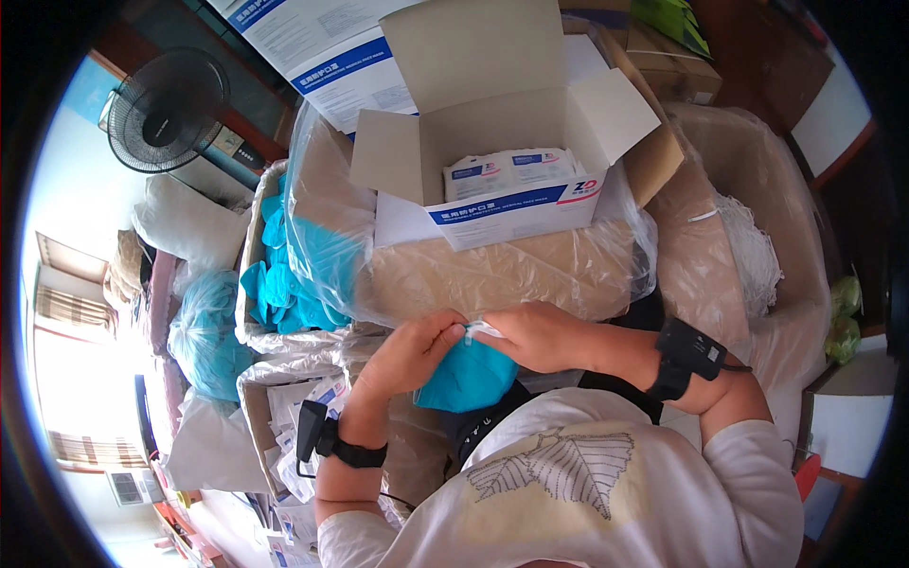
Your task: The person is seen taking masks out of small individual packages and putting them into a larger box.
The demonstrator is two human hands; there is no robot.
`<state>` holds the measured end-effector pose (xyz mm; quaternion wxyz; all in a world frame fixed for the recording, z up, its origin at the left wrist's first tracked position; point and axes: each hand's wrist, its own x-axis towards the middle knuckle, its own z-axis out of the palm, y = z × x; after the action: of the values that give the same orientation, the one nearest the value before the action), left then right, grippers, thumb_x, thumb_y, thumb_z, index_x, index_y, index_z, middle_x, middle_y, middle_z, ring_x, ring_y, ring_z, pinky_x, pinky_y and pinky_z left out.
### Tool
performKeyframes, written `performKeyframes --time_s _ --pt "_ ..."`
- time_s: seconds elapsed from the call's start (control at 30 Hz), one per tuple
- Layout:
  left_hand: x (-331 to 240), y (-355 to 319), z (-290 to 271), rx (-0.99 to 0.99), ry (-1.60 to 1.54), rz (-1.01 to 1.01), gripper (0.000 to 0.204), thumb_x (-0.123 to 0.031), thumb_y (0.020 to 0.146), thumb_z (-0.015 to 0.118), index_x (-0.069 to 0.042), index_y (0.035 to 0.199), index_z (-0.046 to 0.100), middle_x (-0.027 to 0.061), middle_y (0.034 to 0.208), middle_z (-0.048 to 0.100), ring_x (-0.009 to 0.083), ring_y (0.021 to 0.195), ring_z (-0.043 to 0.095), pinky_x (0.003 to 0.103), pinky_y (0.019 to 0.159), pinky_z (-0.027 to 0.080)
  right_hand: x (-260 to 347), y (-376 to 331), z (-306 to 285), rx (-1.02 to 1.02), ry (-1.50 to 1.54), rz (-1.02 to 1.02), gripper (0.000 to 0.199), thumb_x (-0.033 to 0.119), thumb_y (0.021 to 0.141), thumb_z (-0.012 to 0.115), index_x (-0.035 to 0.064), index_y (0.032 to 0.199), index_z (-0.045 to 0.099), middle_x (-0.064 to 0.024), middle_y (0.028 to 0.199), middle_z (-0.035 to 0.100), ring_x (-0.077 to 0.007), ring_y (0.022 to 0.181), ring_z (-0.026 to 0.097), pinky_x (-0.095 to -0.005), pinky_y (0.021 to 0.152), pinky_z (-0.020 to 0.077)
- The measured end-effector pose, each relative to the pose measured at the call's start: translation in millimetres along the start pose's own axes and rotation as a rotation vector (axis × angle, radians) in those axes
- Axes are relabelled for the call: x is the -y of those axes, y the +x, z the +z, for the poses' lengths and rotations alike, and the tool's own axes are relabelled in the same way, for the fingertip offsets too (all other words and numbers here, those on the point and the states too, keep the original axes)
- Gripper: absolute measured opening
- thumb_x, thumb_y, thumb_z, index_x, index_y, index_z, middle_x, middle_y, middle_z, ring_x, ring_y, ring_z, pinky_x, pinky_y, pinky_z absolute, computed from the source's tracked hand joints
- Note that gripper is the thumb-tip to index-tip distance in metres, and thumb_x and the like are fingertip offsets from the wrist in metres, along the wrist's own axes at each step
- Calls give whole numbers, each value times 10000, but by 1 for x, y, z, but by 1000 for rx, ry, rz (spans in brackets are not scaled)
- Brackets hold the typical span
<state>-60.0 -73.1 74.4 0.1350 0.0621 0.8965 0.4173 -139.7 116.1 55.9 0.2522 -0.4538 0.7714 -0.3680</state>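
My left hand (pixel 409 352) and my right hand (pixel 540 336) meet in front of my chest, both pinching a folded teal face mask (pixel 466 379) with a white strap end at its top. A black band with a small device sits on each wrist. Just beyond the hands stands an open white carton (pixel 492 142) with blue trim, holding flat white packets (pixel 511 172). It rests on a big plastic-lined cardboard box (pixel 511 270).
A plastic-lined box of loose teal masks (pixel 284 275) sits to the left, with a bag of more teal pieces (pixel 204 331) beside it. White packets (pixel 294 407) lie low left. A black fan (pixel 166 109) stands far left. A lined box with white straps (pixel 748 256) is at right.
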Motion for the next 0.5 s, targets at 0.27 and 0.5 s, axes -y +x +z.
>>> performKeyframes --time_s 0.27,0.5 --pt "36 -26 25 -156 254 347 102 -94 836 487 0 850 523 166 744 534 354 668 541 387 599 442 -18 -58 -18 302 5 -89 346 302 886 460 26 679 495 -207 591 506 -390 592 507 -433 518 398" --pt "3 4 38 -225 -63 186 132 -139 876 472 -21 909 524 142 802 554 349 721 548 401 650 453 16 -19 -39 -193 141 -525 277 240 903 451 37 716 460 -107 764 563 -265 665 564 -351 606 439"
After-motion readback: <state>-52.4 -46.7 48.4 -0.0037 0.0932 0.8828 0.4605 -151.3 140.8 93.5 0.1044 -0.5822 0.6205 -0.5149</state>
